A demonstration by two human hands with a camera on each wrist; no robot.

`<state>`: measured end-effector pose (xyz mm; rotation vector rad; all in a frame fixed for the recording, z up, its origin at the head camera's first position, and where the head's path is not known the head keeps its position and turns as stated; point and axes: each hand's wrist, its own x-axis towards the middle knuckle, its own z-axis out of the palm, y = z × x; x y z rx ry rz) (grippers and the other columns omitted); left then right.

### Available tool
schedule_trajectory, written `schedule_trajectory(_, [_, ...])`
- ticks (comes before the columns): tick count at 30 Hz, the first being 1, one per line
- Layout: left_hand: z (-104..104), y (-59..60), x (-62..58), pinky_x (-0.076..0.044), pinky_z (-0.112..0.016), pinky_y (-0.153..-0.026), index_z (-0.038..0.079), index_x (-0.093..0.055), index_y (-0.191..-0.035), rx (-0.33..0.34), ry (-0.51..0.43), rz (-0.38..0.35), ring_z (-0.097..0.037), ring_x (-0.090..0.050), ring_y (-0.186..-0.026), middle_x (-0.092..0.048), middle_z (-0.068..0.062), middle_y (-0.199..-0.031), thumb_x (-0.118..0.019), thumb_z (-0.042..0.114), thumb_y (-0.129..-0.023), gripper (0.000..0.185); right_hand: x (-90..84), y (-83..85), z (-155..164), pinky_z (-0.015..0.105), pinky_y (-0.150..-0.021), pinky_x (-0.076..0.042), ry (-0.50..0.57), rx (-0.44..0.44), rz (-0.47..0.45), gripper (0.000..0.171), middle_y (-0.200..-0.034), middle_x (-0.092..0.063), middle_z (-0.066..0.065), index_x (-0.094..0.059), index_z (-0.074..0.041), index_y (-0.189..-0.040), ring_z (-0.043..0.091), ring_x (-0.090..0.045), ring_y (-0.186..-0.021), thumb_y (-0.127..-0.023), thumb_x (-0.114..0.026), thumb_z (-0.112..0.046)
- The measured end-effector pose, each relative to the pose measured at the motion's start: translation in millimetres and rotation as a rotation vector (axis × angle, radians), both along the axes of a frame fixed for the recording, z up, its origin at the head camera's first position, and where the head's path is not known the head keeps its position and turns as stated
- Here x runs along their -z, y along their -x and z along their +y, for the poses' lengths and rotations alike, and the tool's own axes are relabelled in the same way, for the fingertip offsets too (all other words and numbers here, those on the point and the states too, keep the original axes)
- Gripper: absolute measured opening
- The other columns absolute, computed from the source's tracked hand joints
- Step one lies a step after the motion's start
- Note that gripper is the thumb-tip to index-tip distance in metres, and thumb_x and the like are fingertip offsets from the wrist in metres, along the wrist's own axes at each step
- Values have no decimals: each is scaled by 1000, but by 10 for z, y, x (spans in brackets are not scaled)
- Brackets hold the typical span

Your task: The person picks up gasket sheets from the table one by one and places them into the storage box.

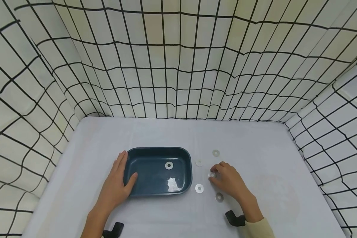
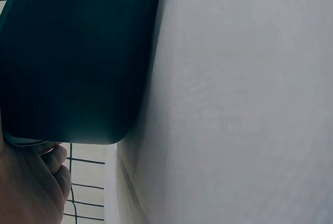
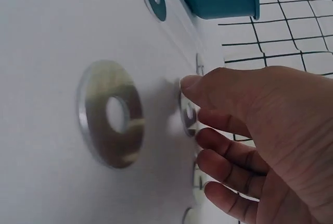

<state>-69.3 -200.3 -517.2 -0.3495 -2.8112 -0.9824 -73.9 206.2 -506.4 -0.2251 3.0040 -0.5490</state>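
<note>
A dark teal rectangular tray [image 1: 154,191] sits on the white table. My left hand [image 1: 114,185] rests against its left end, fingers fairly straight along the side and the thumb over the rim. One metal washer [image 1: 166,163] lies inside the tray. To the right of the tray, my right hand [image 1: 229,180] pinches another flat washer [image 3: 187,125] at its edges between thumb and index finger, at the table surface; the other fingers are loosely bent. Nearer the right wrist camera lies a large-looking washer [image 3: 96,114].
Several washers lie loose around the right hand: a washer [image 1: 216,150] at the back, a washer [image 1: 196,188] by the tray's front right corner, and a washer [image 1: 219,200] under the wrist. A black grid net [image 1: 178,67] encloses the white table [image 1: 256,142] behind and at both sides.
</note>
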Motion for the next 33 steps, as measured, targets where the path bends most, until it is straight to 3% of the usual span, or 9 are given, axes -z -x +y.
schedule_trajectory(9, [68, 40, 10, -7, -34, -139, 3, -19, -169, -2, -8, 0, -44, -24, -163, -26, -25, -173, -66, 27, -103, 84, 21, -53, 43, 48, -92, -56, 4, 56, 54, 26, -99, -77, 6, -78, -9, -105, 19, -69, -91, -85, -88, -21])
schedule_trajectory(15, [61, 61, 27, -1, -23, -136, 5, -18, -170, 0, -8, -1, -43, -23, -163, -25, -23, -175, -65, 29, -104, 84, 17, -27, 37, 47, -95, -55, -69, 31, 40, 24, -93, -74, 3, -78, -9, -102, 18, -66, -87, -87, -87, -26])
schedule_trajectory(17, [56, 70, 32, -2, -24, -136, 5, -18, -170, 3, -9, -1, -43, -23, -163, -25, -23, -175, -64, 29, -104, 84, 7, -27, 31, 45, -93, -55, -127, -4, 78, 25, -88, -72, 1, -77, -9, -99, 18, -65, -85, -87, -87, -28])
schedule_trajectory(22, [39, 67, 36, -12, -43, -139, 6, -17, -170, 2, -9, -16, -45, -23, -163, -23, -23, -175, -63, 31, -105, 84, -20, -36, -37, 37, -78, -54, -250, -101, 239, 20, -75, -65, -1, -73, -9, -87, 17, -62, -74, -82, -87, -22])
schedule_trajectory(25, [17, 22, 50, -14, -51, -137, 5, -16, -170, -12, 4, -38, -46, -23, -162, -23, -24, -175, -63, 30, -105, 84, -29, -38, -116, 34, -69, -50, -312, -141, 276, 20, -67, -60, -1, -67, -10, -77, 15, -54, -65, -79, -85, -19])
schedule_trajectory(28, [3, -20, 58, -12, -49, -138, 4, -16, -170, -20, 18, -40, -46, -23, -162, -24, -25, -174, -64, 30, -104, 85, -34, -34, -188, 33, -64, -46, -349, -145, 271, 24, -63, -57, 1, -61, -10, -70, 15, -49, -60, -76, -83, -18])
schedule_trajectory(31, [11, -15, 48, -10, -44, -139, 5, -16, -170, -19, 10, -24, -45, -23, -162, -24, -24, -174, -64, 29, -104, 84, -33, -36, -220, 34, -63, -47, -344, -115, 276, 22, -64, -60, 2, -64, -10, -72, 17, -54, -60, -74, -84, -18])
schedule_trajectory(33, [31, 6, 35, -14, -49, -138, 5, -17, -170, -8, -8, -18, -47, -24, -162, -24, -24, -174, -64, 28, -104, 84, -25, -49, -211, 34, -65, -49, -337, -83, 271, 19, -68, -65, 2, -69, -10, -77, 19, -59, -64, -73, -86, -18])
